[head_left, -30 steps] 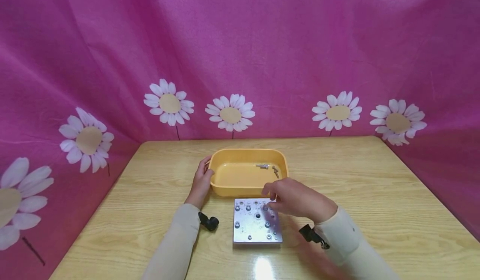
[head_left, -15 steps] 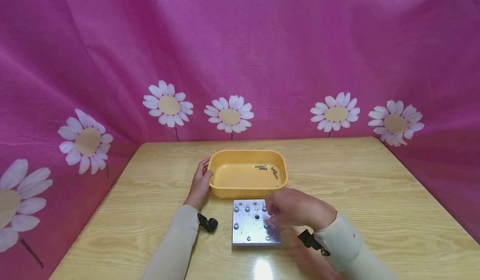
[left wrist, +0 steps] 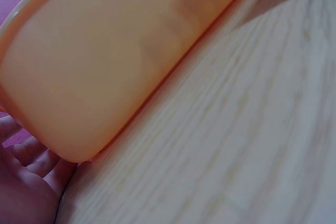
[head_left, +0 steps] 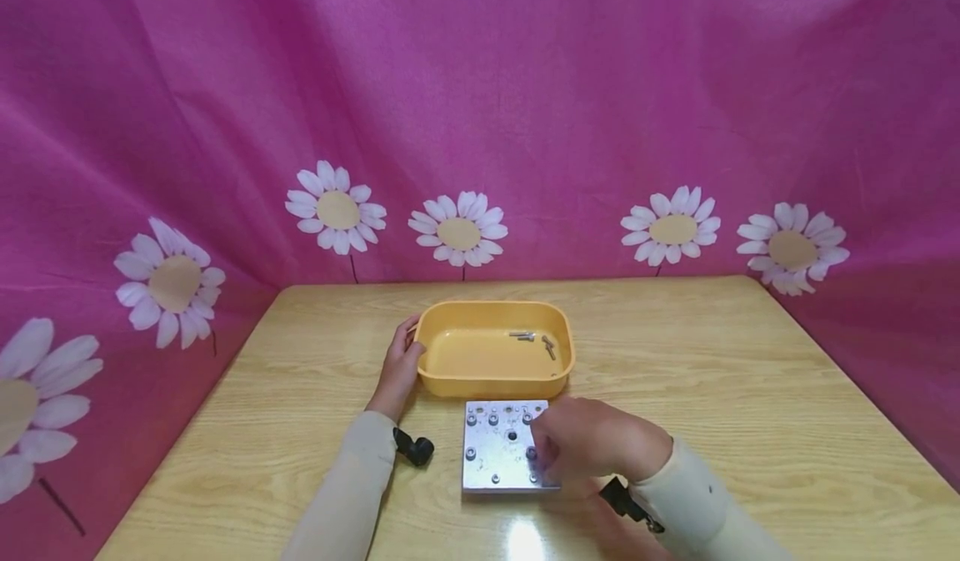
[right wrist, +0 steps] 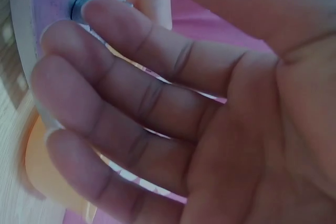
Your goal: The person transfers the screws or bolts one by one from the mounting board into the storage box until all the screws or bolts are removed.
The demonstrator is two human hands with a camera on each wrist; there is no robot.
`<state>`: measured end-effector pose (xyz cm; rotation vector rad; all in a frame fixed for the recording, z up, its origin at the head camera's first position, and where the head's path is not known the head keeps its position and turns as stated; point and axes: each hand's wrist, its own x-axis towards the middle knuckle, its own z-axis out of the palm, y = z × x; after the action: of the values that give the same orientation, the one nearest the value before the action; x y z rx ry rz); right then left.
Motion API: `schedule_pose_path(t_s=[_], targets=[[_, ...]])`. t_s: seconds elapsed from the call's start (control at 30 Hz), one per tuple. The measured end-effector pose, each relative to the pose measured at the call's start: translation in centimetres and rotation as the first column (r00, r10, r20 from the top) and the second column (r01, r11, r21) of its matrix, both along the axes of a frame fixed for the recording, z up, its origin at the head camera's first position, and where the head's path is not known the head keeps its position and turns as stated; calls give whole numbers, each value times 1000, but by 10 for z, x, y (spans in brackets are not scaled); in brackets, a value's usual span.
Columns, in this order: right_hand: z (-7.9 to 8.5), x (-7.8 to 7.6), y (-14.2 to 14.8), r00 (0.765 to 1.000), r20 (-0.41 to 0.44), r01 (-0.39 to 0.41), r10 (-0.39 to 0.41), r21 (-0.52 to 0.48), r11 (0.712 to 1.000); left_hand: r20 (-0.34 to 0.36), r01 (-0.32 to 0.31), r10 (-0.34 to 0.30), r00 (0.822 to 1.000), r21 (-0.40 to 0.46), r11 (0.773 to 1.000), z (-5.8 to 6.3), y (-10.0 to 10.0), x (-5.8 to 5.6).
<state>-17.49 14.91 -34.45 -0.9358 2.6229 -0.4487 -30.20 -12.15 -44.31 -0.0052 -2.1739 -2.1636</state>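
My left hand [head_left: 396, 371] grips the left end of a yellow plastic bin [head_left: 495, 388], thumb at the rim and fingers along the outside. Several loose screws [head_left: 549, 347] lie at the bin's right end. In front of it sits a square metal plate [head_left: 495, 461] with socket-head screws [head_left: 471, 453] standing in it and several holes. Over the plate's right side, my right hand [head_left: 600, 440] points downward. In the right wrist view its fingers [right wrist: 113, 24] bend loosely, the index fingertip beside a screw head [right wrist: 79, 10]. The thumb tip is out of frame, so any pinch is hidden.
A wooden table [head_left: 712, 361] carries the bin and plate. Behind it hangs a magenta curtain [head_left: 562, 111] with white flowers, which also runs along both sides.
My right hand has moved from the plate's upper right corner down along its right side, now covering more of that edge. The left hand stays on the bin.
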Motion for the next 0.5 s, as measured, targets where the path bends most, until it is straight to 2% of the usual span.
schedule_pose_path(t_s=[0.03,0.13,0.27,0.5], targets=[[-1,1,-1,1000,-5,6,-6,11,1000,3,9,-9,1000,3,1000,4,0,2],[-2,2,-3,999,-46,20,-18,47,999,17,27,-27,999,15,1000,5,-1,3],[-2,3,-5,997,-72,40,-34,83,996,11,19,-19,1000,29,999,-7,-2,-6],[-5,2,-5,996,-89,18,-10,90,996,-8,-4,4,1000,17,1000,-9,0,-6]])
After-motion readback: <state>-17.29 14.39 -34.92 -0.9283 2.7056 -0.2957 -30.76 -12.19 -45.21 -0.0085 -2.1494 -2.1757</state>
